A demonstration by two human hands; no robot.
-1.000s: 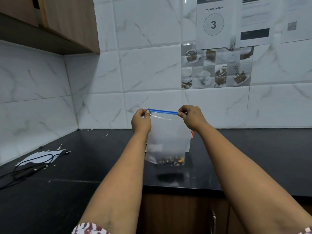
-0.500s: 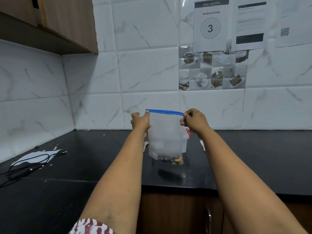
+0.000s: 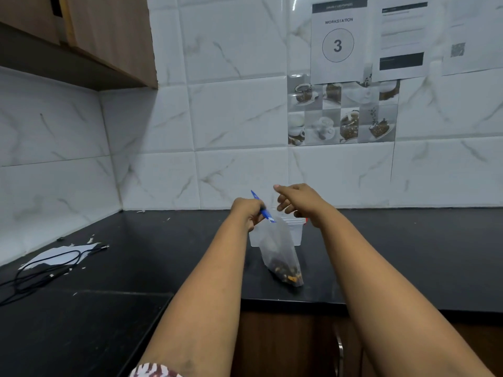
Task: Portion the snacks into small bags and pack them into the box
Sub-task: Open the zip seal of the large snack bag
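A clear bag point(image 3: 277, 246) with a blue top is hanging tilted, with snacks point(image 3: 287, 273) sitting at its bottom. A clear box point(image 3: 296, 232) is standing behind it.

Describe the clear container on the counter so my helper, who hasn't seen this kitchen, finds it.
On the black counter, below the workstation 3 sign, look behind the snack bag the left hand holds. The clear plastic container alone is rigid, showing red at its right edge.
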